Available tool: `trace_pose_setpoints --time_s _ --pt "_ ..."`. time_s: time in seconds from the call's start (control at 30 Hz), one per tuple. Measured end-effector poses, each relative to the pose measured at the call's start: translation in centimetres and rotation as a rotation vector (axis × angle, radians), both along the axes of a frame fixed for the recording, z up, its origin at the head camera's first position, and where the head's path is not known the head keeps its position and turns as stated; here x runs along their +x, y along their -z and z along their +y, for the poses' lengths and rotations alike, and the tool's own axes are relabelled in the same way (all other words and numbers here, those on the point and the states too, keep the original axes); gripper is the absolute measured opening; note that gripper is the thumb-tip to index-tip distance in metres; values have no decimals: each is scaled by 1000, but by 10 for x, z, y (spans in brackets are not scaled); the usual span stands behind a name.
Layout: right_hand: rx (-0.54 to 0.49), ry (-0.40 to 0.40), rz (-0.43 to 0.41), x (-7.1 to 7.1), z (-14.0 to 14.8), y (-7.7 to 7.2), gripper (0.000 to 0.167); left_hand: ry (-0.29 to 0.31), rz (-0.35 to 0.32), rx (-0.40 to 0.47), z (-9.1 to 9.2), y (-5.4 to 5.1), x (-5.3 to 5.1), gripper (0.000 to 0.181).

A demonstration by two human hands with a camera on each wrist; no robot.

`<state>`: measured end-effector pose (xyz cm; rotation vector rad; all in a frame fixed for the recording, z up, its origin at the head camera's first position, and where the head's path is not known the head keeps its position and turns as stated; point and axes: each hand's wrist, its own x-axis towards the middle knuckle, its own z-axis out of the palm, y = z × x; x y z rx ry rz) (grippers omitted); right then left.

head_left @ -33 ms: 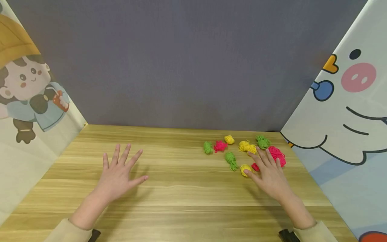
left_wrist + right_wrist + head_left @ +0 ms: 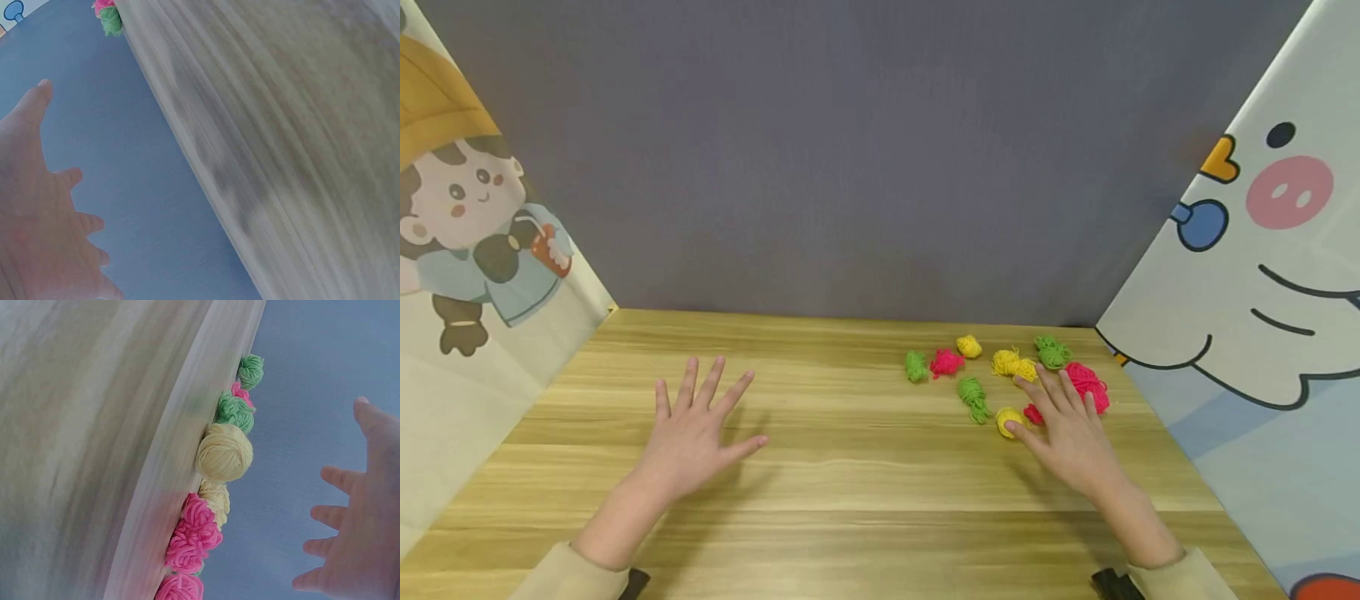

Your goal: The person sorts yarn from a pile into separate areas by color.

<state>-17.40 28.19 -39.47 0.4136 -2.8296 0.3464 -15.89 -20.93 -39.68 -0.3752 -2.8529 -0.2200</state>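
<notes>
In the head view my left hand [image 2: 688, 442] is held above the left part of the table with its fingers spread, holding nothing. My right hand [image 2: 1071, 442] hovers spread over the right part, partly covering a small red yarn piece [image 2: 1033, 414] and a large red one [image 2: 1087, 387]. Just by its thumb is a yellow yarn ball [image 2: 1009, 422]. The right wrist view shows a gap between the hand [image 2: 359, 531] and the yellow ball [image 2: 225, 453]. No yarn is near the left hand [image 2: 47, 219] in the left wrist view.
Other yarn bundles lie at the back right: green [image 2: 916, 366], red [image 2: 947, 362], yellow [image 2: 968, 347], another yellow [image 2: 1013, 365], green [image 2: 1052, 352] and a green one nearer the middle [image 2: 973, 399]. A grey panel [image 2: 850, 167] stands behind the wooden table [image 2: 820, 492], with printed cloths at both sides.
</notes>
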Motion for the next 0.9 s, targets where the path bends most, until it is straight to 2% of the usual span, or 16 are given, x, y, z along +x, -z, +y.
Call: trace_pose_setpoints --time_s 0.33,0.9 --pt "-5 0 -6 0 -1 -2 68 4 7 -1 0 -4 0 87" --pt "-10 -20 38 -8 -6 -11 71 16 63 -20 5 -22 -8 89"
